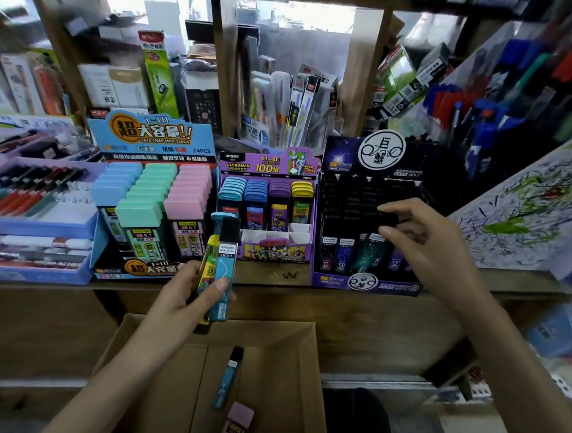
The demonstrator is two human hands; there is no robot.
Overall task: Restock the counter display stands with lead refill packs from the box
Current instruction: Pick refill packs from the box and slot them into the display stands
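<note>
- The box (154, 369) is brown cardboard, open on top, with flat matte walls. It stands below the wooden counter (274, 276).
- Three printed card stands sit side by side on the counter. The blue stand (148, 137) has wide pastel caps, the purple stand (269, 252) has small rounded caps, and the black stand (367, 283) has black caps.
- The left hand (186, 297) grips a bundle of packs (227, 256) upright above the box, in front of the blue and purple stands.
- The packs are slim, glossy plastic. The front one is teal with a black cap and a white label, and a yellow one is behind it.
- The right hand (424, 238) is well apart from the left, at the black stand. Its thumb and forefinger curve toward each other at the caps. It is dark on dark, so I cannot tell if they pinch one.
- A teal pack (228, 376) and a pink pack (236, 424) lie flat in the box, and no hand touches them.
</note>
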